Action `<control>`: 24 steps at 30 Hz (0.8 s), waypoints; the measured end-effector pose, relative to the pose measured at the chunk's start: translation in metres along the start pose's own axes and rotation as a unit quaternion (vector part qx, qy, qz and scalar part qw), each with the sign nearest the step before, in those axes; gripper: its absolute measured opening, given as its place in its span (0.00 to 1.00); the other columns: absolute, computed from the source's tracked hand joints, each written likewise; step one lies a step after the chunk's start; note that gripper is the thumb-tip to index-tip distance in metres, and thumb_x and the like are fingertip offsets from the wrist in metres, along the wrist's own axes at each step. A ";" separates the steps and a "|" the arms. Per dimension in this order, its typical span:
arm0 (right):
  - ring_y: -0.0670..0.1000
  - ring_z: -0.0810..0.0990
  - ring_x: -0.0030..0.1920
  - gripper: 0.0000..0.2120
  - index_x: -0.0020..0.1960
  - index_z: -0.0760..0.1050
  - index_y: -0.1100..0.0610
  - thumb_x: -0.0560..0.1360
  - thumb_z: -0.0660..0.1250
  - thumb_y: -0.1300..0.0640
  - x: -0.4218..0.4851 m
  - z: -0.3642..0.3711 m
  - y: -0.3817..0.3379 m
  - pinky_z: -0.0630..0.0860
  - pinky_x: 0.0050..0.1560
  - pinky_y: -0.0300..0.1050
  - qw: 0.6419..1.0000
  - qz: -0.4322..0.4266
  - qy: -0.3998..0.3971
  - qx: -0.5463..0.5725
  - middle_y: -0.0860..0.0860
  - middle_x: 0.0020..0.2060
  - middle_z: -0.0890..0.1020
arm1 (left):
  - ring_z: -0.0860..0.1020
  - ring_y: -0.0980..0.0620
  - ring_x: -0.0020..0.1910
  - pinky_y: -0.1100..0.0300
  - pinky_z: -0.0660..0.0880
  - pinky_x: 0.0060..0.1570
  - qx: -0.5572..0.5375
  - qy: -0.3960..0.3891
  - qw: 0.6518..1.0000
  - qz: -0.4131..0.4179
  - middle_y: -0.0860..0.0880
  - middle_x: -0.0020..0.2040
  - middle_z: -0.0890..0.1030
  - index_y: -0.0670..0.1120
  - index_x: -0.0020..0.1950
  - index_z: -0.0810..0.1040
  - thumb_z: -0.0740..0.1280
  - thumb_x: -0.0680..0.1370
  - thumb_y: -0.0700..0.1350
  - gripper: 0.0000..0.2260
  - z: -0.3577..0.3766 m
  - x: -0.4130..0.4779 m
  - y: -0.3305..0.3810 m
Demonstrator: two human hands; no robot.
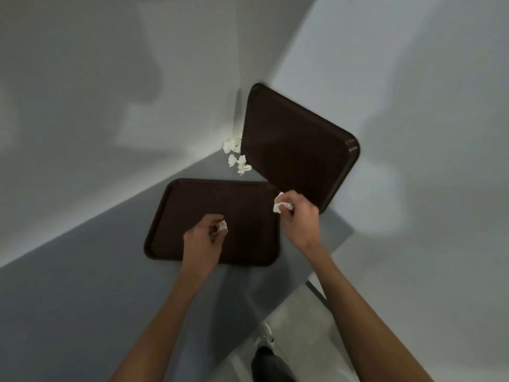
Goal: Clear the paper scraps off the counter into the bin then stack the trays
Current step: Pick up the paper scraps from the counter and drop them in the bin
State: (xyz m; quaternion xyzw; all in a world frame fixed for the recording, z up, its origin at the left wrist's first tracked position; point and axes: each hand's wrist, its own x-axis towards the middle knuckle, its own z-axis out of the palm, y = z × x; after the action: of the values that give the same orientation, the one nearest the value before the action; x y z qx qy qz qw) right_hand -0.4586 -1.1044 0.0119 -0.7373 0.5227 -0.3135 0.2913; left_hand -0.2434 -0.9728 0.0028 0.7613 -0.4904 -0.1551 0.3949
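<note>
Currently pinching one scrap (222, 226) in left hand (202, 238) over near tray (192, 205), second scrap (281, 205) in right hand (298, 213), risking leaving loose scraps (237, 158) tucked in table (82, 299) corner beside far tray (297, 150).

near tray (192, 205) on counter (82, 285) | far tray (297, 150) behind-right | scraps (237, 158) between
</note>
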 end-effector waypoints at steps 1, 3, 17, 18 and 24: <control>0.43 0.81 0.54 0.10 0.54 0.82 0.48 0.80 0.70 0.63 -0.023 -0.013 0.005 0.74 0.54 0.30 1.000 0.006 0.011 -0.001 0.46 0.55 0.84 | 0.83 0.63 0.44 0.68 0.80 0.49 -0.015 -0.008 1.000 0.004 0.56 0.46 0.85 0.50 0.56 0.81 0.74 0.78 0.42 0.09 0.007 -0.014 0.009; 0.43 0.81 0.54 0.10 0.52 0.83 0.46 0.79 0.71 0.62 -0.072 -0.038 0.015 0.74 0.54 0.32 0.999 0.025 0.038 -0.003 0.45 0.55 0.84 | 0.83 0.65 0.42 0.67 0.80 0.46 -0.039 -0.025 0.999 0.007 0.57 0.43 0.85 0.51 0.53 0.80 0.75 0.77 0.42 0.08 0.017 -0.047 0.030; 0.43 0.81 0.40 0.07 0.47 0.78 0.48 0.77 0.74 0.58 -0.344 -0.169 0.200 0.73 0.41 0.34 0.947 0.265 0.177 0.026 0.42 0.40 0.84 | 0.84 0.61 0.44 0.68 0.80 0.45 -0.087 -0.263 0.961 0.021 0.56 0.44 0.85 0.49 0.47 0.82 0.75 0.77 0.39 0.06 0.206 -0.264 0.128; 0.43 0.81 0.40 0.06 0.48 0.77 0.49 0.78 0.73 0.57 -0.359 -0.175 0.218 0.70 0.39 0.30 0.941 0.283 0.185 0.024 0.42 0.39 0.84 | 0.84 0.61 0.44 0.68 0.80 0.45 -0.084 -0.273 0.958 0.019 0.56 0.44 0.85 0.50 0.47 0.82 0.75 0.77 0.39 0.06 0.224 -0.278 0.130; 0.45 0.84 0.44 0.08 0.55 0.72 0.45 0.82 0.70 0.54 -0.443 -0.176 0.365 0.81 0.45 0.48 0.903 0.367 0.214 0.063 0.48 0.45 0.86 | 0.84 0.59 0.44 0.62 0.81 0.46 -0.037 -0.333 0.942 0.007 0.59 0.42 0.84 0.54 0.47 0.81 0.73 0.78 0.41 0.08 0.351 -0.361 0.114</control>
State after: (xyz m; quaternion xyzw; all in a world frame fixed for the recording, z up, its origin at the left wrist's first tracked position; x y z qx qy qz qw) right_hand -0.9217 -0.8033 -0.2231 -0.3886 0.7851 -0.3670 0.3130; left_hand -0.7036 -0.8404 -0.1901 0.6473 -0.5933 -0.4154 0.2377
